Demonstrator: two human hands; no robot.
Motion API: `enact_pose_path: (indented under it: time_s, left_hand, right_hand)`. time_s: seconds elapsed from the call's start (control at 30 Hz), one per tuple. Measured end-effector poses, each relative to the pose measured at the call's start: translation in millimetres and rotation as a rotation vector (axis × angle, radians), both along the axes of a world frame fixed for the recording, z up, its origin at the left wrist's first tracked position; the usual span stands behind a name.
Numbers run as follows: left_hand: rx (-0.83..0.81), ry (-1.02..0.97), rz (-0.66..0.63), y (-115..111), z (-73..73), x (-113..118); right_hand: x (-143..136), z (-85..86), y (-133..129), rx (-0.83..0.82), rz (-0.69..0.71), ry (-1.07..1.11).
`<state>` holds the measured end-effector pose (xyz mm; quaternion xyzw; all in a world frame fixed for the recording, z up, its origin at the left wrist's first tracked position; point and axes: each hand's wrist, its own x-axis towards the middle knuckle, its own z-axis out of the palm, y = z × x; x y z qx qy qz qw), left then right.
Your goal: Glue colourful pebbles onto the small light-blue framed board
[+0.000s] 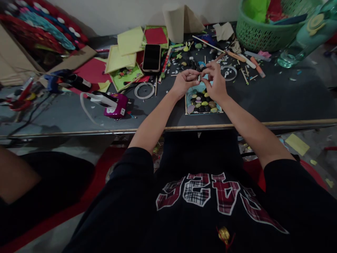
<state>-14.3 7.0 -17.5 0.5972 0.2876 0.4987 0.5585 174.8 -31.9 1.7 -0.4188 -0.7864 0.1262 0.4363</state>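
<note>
while stones (pixel 204 103) covered the near part of the frame (pixel 185 106) on the counter (pixel 284 100), bare blue showed toward its partly hidden far end; above it, left hand (pixel 183 83) and right hand (pixel 217 84) held a small piece (pixel 199 78) between pinched fingers (pixel 192 72).

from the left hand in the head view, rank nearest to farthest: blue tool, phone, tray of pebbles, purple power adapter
From the left hand:
1. Tray of pebbles: just below, toward the table's front edge.
2. Phone: to the left, farther back.
3. Purple power adapter: left, near the front edge.
4. Blue tool: far left.
</note>
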Motion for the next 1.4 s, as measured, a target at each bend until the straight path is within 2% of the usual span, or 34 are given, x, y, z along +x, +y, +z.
enact_pose_path:
  time_s: [0.73, 1.07, 1.4]
  left_hand:
    - [-0.031, 0.005, 0.026, -4.7, 3.4, 2.0]
    - [0.007, 0.028, 0.009, -1.4, 1.0, 0.0]
    - [-0.030, 0.000, 0.020, -5.0, 6.9, 0.8]
  right_hand:
    - [-0.5, 1.0, -1.9, -0.020, 0.028, -0.032]
    - [-0.5, 2.2, -1.9, -0.008, 0.011, -0.027]
    - [-0.5, 3.2, -1.5, 0.025, -0.002, -0.011]
